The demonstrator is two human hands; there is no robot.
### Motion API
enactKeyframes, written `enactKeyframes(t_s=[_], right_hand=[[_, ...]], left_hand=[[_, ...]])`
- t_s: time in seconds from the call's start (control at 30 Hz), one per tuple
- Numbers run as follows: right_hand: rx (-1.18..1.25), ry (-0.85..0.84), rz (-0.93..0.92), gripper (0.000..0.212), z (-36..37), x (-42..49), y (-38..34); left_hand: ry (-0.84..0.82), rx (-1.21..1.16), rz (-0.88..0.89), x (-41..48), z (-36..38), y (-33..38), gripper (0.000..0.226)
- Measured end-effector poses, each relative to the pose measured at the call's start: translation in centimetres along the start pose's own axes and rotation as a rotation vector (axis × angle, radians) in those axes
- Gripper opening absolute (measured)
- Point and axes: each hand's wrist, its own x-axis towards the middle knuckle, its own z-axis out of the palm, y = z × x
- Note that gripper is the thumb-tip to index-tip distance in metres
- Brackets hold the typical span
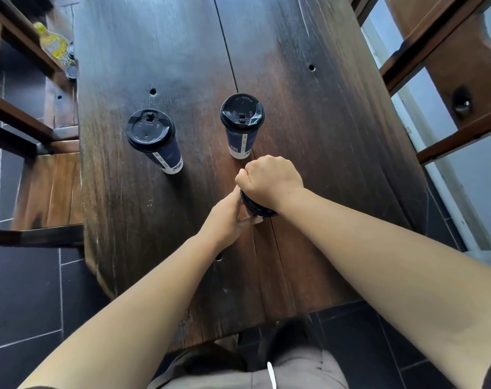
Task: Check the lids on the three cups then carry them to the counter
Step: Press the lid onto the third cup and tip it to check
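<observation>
My right hand [269, 179] is curled into a fist and sits on top of the near cup [248, 213], its heel pressing on the black lid [258, 210]. My fingers are tucked under at the far rim, and I cannot tell whether they catch the edge. My left hand [227, 220] comes in from the lower left and grips the side of that cup just under the lid, fingers [251, 219] wrapped round its wall. The cup stands right at the centre of the frame on the dark wooden worktop [309, 130], beside the seam between two planks. My hands hide most of it.

The other two cups stand upright farther up the frame, each dark blue with a white label strip and a black lid in place. The left cup [154, 138] is left of centre; the middle cup [242, 122] is just above my right fist, close but not touching. The two are well apart from each other.

A wooden chair [50, 178] sits at the left edge, with a yellow packet [54, 47] in the upper left corner. Dark floor tiles [28, 299] show below.
</observation>
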Motion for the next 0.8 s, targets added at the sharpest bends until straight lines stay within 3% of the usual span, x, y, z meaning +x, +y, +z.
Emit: enactKeyframes(t_s=[0.43, 0.67, 0.8], right_hand=[[0.165, -0.089, -0.036, 0.039, -0.6, 0.0, 1.3], [0.646, -0.171, -0.016, 0.033, -5.3, -2.0, 5.0], [0.864, -0.222, -0.027, 0.051, -9.4, -4.2, 6.3]], left_hand=[[0.058, -0.122, -0.133, -0.6, 0.6, 1.3, 0.073], [0.102, -0.214, -0.145, -3.4, 0.4, 5.8, 0.068], [0.177, -0.371, -0.135, -5.2, -0.9, 9.8, 0.063]])
